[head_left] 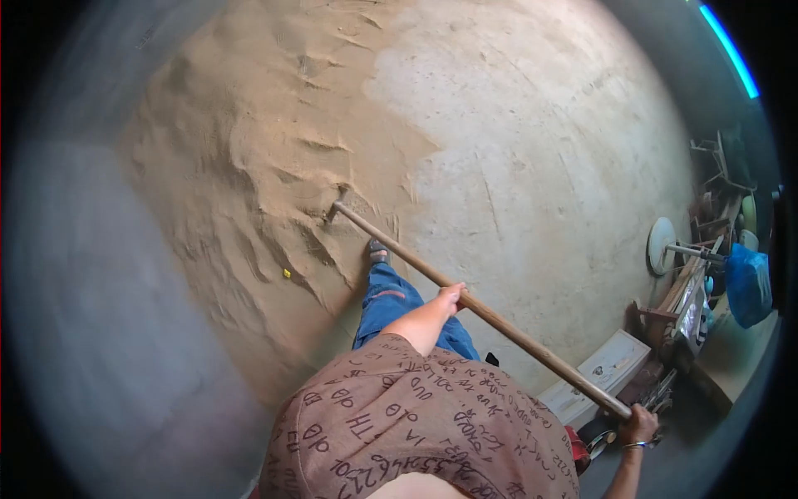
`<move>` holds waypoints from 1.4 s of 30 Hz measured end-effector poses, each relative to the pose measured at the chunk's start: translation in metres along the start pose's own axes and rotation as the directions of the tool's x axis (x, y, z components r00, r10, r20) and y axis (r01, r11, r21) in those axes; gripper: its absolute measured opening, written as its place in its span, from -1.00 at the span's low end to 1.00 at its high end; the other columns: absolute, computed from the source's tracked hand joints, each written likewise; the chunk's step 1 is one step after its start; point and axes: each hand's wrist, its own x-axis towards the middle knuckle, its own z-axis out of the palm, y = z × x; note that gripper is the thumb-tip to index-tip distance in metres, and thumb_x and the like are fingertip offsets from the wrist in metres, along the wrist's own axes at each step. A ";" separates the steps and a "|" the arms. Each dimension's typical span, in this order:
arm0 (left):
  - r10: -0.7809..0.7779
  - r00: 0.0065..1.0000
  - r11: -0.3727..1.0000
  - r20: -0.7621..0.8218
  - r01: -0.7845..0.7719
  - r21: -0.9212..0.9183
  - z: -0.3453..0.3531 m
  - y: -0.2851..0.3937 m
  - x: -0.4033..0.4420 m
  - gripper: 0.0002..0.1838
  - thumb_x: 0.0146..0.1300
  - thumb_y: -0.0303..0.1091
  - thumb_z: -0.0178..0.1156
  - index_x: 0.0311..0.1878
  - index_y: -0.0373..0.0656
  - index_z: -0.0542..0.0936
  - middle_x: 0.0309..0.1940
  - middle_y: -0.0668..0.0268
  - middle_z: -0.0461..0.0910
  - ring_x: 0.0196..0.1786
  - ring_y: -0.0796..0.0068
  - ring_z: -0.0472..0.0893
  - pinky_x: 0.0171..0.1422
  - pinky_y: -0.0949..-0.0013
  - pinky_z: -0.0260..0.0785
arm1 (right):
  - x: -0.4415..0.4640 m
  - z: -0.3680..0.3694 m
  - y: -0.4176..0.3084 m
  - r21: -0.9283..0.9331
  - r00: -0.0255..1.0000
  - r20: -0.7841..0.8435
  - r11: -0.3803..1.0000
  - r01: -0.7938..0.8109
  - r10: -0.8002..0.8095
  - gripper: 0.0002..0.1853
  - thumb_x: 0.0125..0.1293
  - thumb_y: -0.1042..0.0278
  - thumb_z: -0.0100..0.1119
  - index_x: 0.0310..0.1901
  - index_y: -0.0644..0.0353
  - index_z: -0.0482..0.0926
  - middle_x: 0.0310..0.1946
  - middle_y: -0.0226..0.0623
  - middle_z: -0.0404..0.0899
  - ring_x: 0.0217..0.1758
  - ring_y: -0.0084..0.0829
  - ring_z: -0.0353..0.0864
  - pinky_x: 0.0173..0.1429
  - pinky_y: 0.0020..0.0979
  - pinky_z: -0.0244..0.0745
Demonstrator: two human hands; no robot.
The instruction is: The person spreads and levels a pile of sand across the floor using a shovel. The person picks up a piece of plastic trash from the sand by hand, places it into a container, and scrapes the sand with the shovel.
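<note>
A long wooden-handled hoe (524, 341) slants from the lower right up to the sand at the upper middle. My left hand (453, 296) is closed around the middle of its handle. Near the handle's end, my right hand (640, 425) grips it, with a bracelet on the wrist. The hoe's head (336, 205) rests in a spread of tan sand (241, 183), its blade partly hidden by the sand. My shoe (379, 252) stands at the sand's edge, just below the hoe's head.
Pale bare floor (540, 150) lies right of the sand; a grey wall (108, 333) runs along the left. At the right are a long white box (611, 366), a blue plastic bag (748, 285), a round white disc (662, 246) and clutter. A small yellow scrap (287, 273) lies on the sand.
</note>
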 end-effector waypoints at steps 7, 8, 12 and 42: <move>0.132 0.974 0.979 -0.186 -0.098 0.180 -0.089 0.116 -0.030 -0.73 -0.01 -0.27 0.14 -0.25 -0.18 0.44 -0.40 0.24 0.48 -0.44 0.32 0.50 -0.43 0.25 0.42 | 0.008 0.014 -0.111 0.182 0.993 0.117 0.983 -0.008 -0.014 -0.86 -0.38 0.47 0.10 -0.68 0.06 0.35 -0.71 -0.25 0.41 -0.55 -0.17 0.43 -0.46 -0.24 0.24; 0.175 0.962 0.975 -0.210 -0.138 0.177 -0.106 0.144 -0.039 -0.72 -0.02 -0.28 0.15 -0.24 -0.18 0.43 -0.39 0.23 0.47 -0.43 0.32 0.50 -0.42 0.24 0.42 | 0.015 0.022 -0.133 0.176 0.994 0.109 0.984 -0.009 -0.010 -0.86 -0.36 0.46 0.11 -0.67 0.05 0.36 -0.71 -0.27 0.42 -0.55 -0.20 0.44 -0.45 -0.26 0.24; 0.401 0.868 0.916 -0.291 -0.374 0.147 -0.184 0.305 -0.071 -0.76 -0.07 -0.21 0.13 -0.34 -0.10 0.43 -0.47 0.30 0.46 -0.38 0.35 0.52 -0.33 0.19 0.42 | 0.064 0.012 -0.263 0.343 0.996 -0.026 0.934 0.094 -0.091 -0.87 -0.35 0.49 0.08 -0.66 0.03 0.40 -0.74 -0.29 0.40 -0.61 -0.23 0.43 -0.49 -0.28 0.20; -0.201 0.954 0.922 0.221 0.107 0.373 0.092 -0.125 -0.103 -0.72 0.12 -0.10 0.03 -0.26 -0.11 0.39 -0.41 0.30 0.47 -0.32 0.45 0.50 -0.25 0.32 0.43 | -0.167 -0.033 0.110 -0.157 0.948 0.072 0.942 -0.297 0.311 -0.81 -0.36 0.58 0.04 -0.63 0.12 0.29 -0.61 -0.22 0.40 -0.40 -0.10 0.40 -0.21 -0.18 0.26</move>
